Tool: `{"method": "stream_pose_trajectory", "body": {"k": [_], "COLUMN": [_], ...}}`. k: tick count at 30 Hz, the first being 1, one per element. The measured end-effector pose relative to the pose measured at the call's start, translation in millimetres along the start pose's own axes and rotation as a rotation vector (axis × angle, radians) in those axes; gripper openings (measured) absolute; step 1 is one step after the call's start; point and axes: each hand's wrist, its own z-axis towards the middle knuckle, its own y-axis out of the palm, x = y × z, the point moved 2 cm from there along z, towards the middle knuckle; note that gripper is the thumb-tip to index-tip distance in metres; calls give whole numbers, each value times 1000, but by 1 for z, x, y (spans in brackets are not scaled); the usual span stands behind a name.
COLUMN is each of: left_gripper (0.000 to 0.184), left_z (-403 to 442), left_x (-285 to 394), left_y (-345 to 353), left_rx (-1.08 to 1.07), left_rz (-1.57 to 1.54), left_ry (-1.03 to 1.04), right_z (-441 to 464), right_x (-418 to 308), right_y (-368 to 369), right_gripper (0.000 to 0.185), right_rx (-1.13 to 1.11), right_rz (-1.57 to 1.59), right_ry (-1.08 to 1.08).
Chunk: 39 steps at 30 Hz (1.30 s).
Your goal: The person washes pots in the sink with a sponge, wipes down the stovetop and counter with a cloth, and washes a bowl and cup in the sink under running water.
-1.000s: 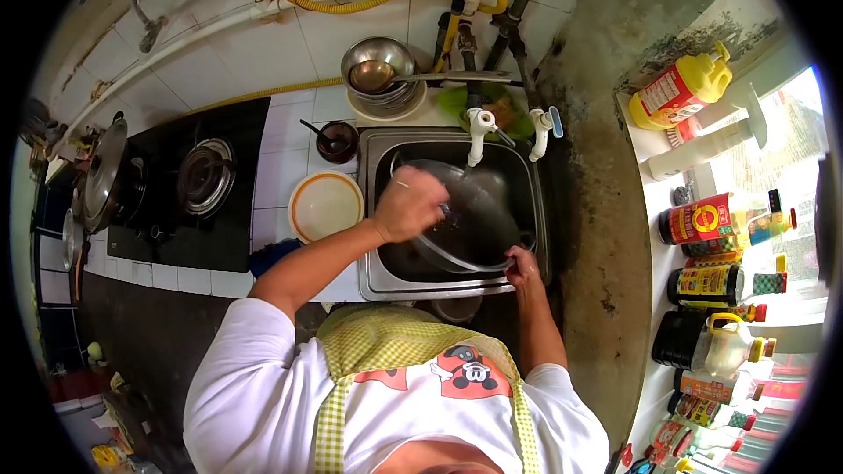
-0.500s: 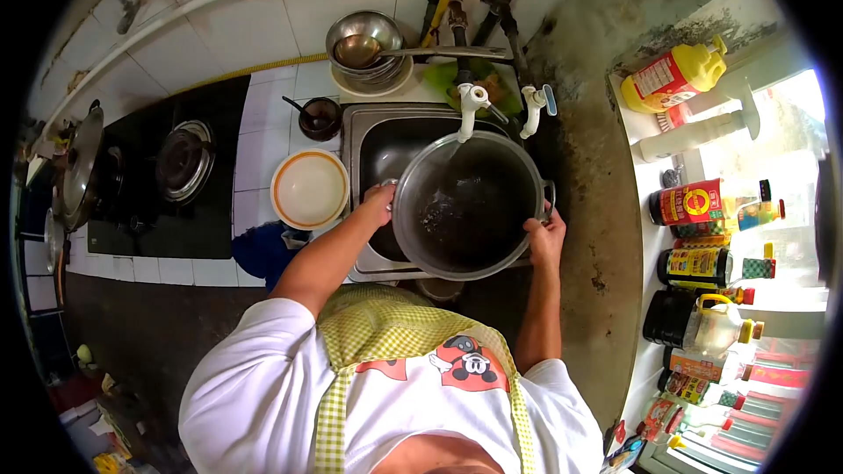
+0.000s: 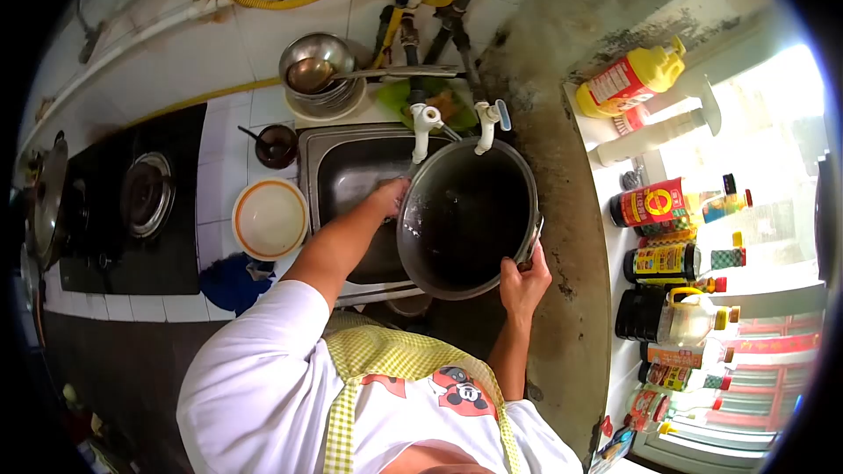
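Metal pot is over R part of sink, tilted w/ its dark inside facing up, near the two white taps, L tap & R tap. L hand holds pot's L edge, fingers partly hidden, so can't tell exact finger pos. R hand is closed on handle side, lower R. Orange-rimmed bowl sits on counter L of sink, w/ dark cup above & blue cloth below it.
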Motion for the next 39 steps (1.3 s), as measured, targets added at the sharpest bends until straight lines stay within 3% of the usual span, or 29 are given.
{"method": "stream_pose_trajectory", "body": {"k": [2,5,7,8,11,13,14,16,20,24,28,30,32,36,39], "left_gripper": [20,14,12,14,17,10,11,26,15,12,20,34,35,35,35], "left_z": [29,-36,-73,-103,-141,-166,-182,-199,-252,-270,-301,-319,-335,-352,-371], "left_x": [15,42,59,64,72,72,74,76,75,73,66,60,53,46,36], "left_y": [-16,-11,-18,-16,-29,-25,-20,-23,14,26,48,61,75,80,94], "left_rx": [-8,-71,150,128,44,36,78,90,142,140,279,348,346,275,211], "left_rz": [-34,-35,17,75,134,171,192,249,357,568,875,1046,1092,1243,1364], "left_ry": [70,134,356,385,519,544,638,767,873,1003,1210,1332,1362,1480,1536], "right_z": [-1,-1,-4,-4,-7,-11,-11,-18,-40,-58,-70,-67,-58,-60,-61], "right_x": [15,71,108,119,148,178,173,180,209,166,179,148,105,87,75], "right_y": [0,6,16,18,54,84,93,122,196,217,278,274,256,278,287], "right_gripper": [51,49,47,42,44,51,52,54,57,57,56,56,54,51,50], "right_rx": [20,17,67,45,129,96,15,-85,-369,-539,-771,-790,-829,-896,-829], "right_rz": [96,326,523,445,716,667,559,731,1022,855,905,958,986,1168,1257], "right_ry": [31,83,331,553,748,855,958,1067,1378,1357,1295,1308,1297,1258,1206]}}
